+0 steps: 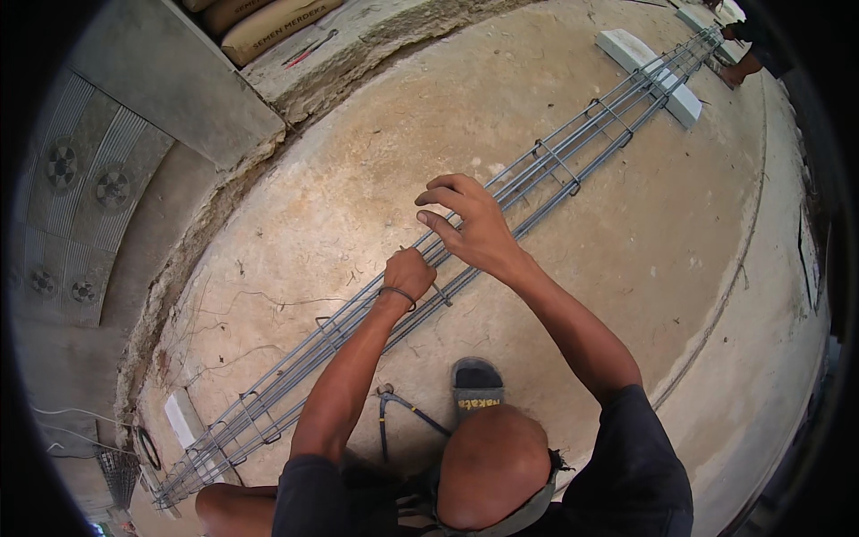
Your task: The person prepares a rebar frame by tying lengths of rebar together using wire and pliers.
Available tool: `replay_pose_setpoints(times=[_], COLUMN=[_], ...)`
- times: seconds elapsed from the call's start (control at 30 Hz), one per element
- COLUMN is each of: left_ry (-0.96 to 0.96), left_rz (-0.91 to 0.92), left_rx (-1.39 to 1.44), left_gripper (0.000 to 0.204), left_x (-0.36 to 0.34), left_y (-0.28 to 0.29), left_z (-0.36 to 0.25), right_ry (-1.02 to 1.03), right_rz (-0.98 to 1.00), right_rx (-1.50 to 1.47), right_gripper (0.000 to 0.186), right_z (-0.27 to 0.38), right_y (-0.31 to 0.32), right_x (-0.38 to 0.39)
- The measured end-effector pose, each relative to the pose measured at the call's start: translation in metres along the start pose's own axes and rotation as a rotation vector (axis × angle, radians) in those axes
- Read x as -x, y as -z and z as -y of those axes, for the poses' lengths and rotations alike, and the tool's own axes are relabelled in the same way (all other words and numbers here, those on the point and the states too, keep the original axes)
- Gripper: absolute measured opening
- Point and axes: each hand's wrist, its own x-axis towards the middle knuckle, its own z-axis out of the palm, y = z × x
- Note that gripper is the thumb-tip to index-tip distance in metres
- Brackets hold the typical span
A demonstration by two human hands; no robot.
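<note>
A long rebar cage [528,183] of grey steel bars and square stirrups runs diagonally from lower left to upper right. My left hand [410,273], a dark band at its wrist, is closed on the cage near its middle; the exact bar or stirrup in its fingers is hidden. Just above the bars to its right hovers my right hand [470,224], thumb and curled fingers apart with nothing visible between them. Pincers [400,405] with dark and yellow handles lie on the floor by my sandal [477,380].
Pale blocks [649,76] prop the cage at both ends. At the far right end another person's hand [729,33] and foot [739,72] show. Cement bags [277,31] and a red-handled tool [310,49] rest beyond a rough concrete edge. Thin wires lie at left.
</note>
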Motion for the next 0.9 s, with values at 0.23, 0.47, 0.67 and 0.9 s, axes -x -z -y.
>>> replay_pose_setpoints(times=[0.23,0.47,0.67,0.9], left_ry=[0.301,0.741,0.235,-0.914], left_rz=[-0.102,-0.002,0.121,0.023], left_rx=[0.264,1.018,0.199,-0.416], left_gripper=[0.029,0.025,0.015,0.012], left_x=[-0.009,-0.002,0.006,0.007], left_y=[-0.013,-0.004,0.042,0.038], left_z=[0.004,-0.004,0.004,0.026], right_ry=[-0.42,-1.138,-1.317,-1.324], right_rz=[-0.007,0.31,0.018,-0.061], right_rx=[-0.27,-1.158,-1.622,-1.641], right_gripper=[0.018,0.043,0.028,0.02], right_z=[-0.018,0.022,0.06,0.063], right_y=[0.005,-0.081,-0.111,-0.114], right_x=[0.063,0.149,0.123,0.13])
